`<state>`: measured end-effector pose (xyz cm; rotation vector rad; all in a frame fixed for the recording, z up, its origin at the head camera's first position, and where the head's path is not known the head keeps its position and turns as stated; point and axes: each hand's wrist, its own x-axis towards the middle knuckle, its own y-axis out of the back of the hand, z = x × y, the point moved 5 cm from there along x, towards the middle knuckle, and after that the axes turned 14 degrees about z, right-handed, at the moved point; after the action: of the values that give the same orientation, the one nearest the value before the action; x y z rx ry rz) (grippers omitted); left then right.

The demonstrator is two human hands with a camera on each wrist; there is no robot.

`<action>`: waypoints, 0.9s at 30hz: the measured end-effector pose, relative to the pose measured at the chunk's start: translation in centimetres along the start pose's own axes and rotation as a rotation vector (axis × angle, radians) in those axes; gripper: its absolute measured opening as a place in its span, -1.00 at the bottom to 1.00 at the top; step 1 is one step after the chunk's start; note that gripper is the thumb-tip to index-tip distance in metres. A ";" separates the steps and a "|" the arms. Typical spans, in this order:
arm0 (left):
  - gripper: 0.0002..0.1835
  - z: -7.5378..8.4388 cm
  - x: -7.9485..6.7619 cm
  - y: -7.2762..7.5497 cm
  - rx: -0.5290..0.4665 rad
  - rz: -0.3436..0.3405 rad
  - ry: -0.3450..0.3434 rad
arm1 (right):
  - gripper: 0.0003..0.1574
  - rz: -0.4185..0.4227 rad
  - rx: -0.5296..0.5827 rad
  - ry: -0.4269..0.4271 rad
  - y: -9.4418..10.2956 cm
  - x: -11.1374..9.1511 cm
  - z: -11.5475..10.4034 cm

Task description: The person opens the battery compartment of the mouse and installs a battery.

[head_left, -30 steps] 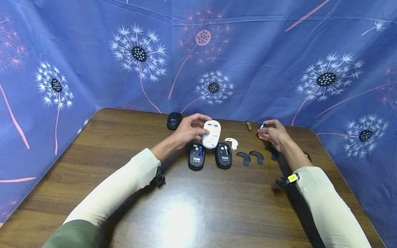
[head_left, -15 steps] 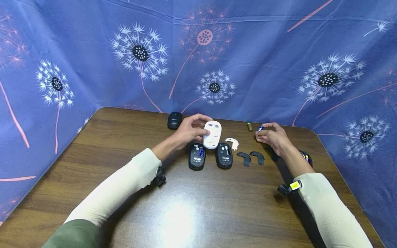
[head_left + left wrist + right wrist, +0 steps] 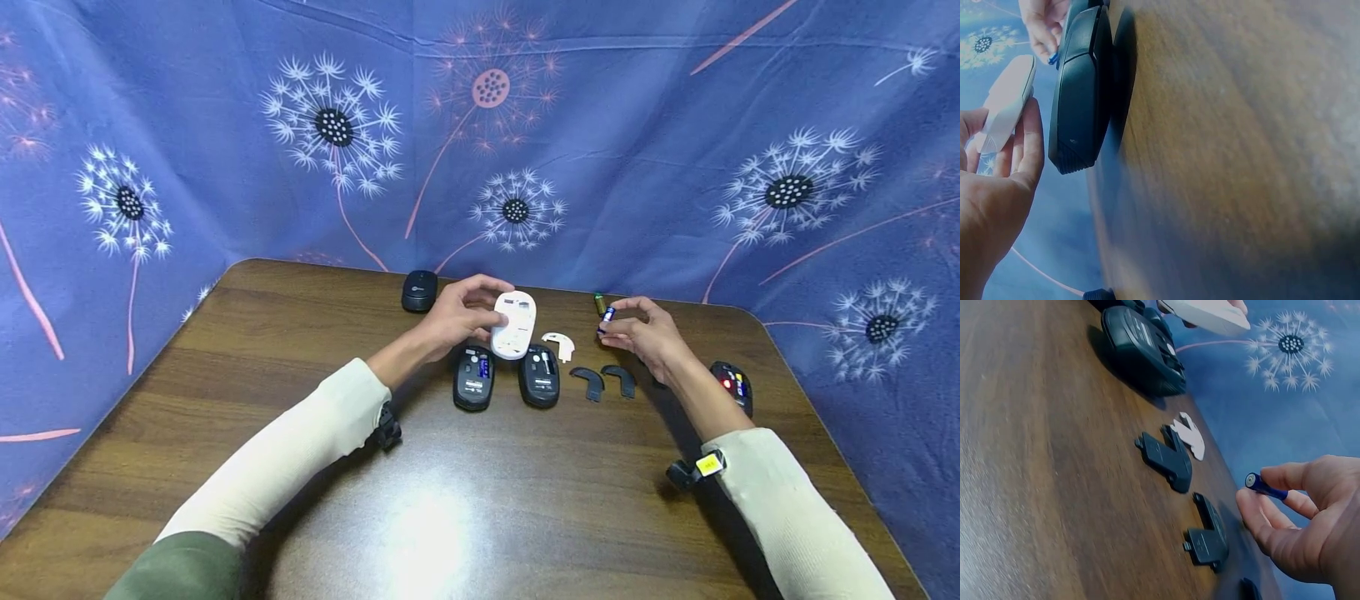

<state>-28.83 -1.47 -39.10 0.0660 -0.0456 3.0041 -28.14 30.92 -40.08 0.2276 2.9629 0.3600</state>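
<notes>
My left hand [image 3: 459, 312] holds a white computer mouse [image 3: 513, 329] above the table, underside towards the head camera, with its battery bay uncovered. In the left wrist view, thumb and fingers grip the white mouse [image 3: 1010, 103] by its sides. My right hand [image 3: 647, 335] pinches a blue battery [image 3: 607, 318] between thumb and fingertips; its flat end shows in the right wrist view, where the blue battery [image 3: 1265, 485] is off the table. A green battery [image 3: 599, 305] is just behind it. Two black mice [image 3: 473, 380] lie underside up in front of the white one.
A white battery cover [image 3: 559, 345] and black covers [image 3: 588, 382] lie between the hands. At the back left sits another black mouse [image 3: 419, 291]. An upturned black mouse [image 3: 733, 385] with a red light lies beside my right forearm. A patterned blue cloth [image 3: 637, 150] hangs behind the table.
My right hand has moved left with the blue battery, from the right of the green battery to just in front of it. My left hand and the white mouse have stayed about still.
</notes>
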 end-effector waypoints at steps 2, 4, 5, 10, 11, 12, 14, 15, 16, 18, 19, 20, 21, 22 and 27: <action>-0.45 0.0 0.0 0.0 -0.002 -0.002 0.002 | -0.38 -0.003 -0.010 0.006 -0.3 -0.3 -0.2; -0.45 0.0 0.0 0.1 -0.005 -0.003 0.004 | -0.38 -0.005 -0.009 0.011 -0.5 -0.5 -0.4; -0.45 0.0 0.0 0.1 -0.005 -0.002 0.005 | -0.39 -0.007 -0.012 0.016 -0.6 -0.6 -0.5; -0.44 -0.1 0.0 0.3 -0.010 0.001 0.006 | -0.43 -0.020 0.049 0.040 -1.7 -1.1 -1.3; -0.44 -0.1 0.0 0.3 -0.011 0.002 0.007 | -0.44 -0.021 0.078 0.039 -1.9 -1.2 -1.4; -0.44 -0.1 0.0 0.3 -0.012 0.003 0.007 | -0.45 -0.023 0.100 0.042 -2.2 -1.3 -1.6; -0.44 -0.1 0.0 0.3 -0.013 0.004 0.009 | -0.44 -0.029 0.125 0.053 -2.7 -1.4 -1.9; -0.44 -0.1 0.1 0.3 -0.013 0.004 0.010 | -0.43 -0.030 0.129 0.058 -3.0 -1.5 -2.0; -0.44 -0.1 0.1 0.3 -0.012 0.004 0.010 | -0.42 -0.033 0.135 0.063 -3.3 -1.6 -2.2; -0.44 0.0 0.1 0.3 -0.010 0.001 0.006 | -0.43 -0.039 0.114 0.078 -3.7 -1.9 -2.5; -0.44 0.0 0.1 0.2 -0.009 -0.001 0.006 | -0.42 -0.041 0.104 0.085 -4.0 -2.0 -2.6; -0.44 0.0 0.1 0.2 -0.008 -0.002 0.004 | -0.42 -0.041 0.095 0.089 -4.2 -2.1 -2.8; -0.44 -0.1 0.2 0.2 -0.007 -0.002 0.004 | -0.43 -0.042 0.083 0.094 -4.4 -2.2 -2.9; -0.45 -0.1 0.2 0.2 -0.006 -0.003 0.005 | -0.43 -0.042 0.079 0.098 -4.6 -2.3 -3.1; -0.44 -0.2 0.1 0.2 -0.012 0.000 0.018 | -0.36 -0.045 0.067 0.125 -5.6 -2.6 -4.0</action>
<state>-28.95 -1.63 -39.29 0.0382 -0.0611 3.0035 -26.97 24.17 -37.25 0.1514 3.1008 0.2787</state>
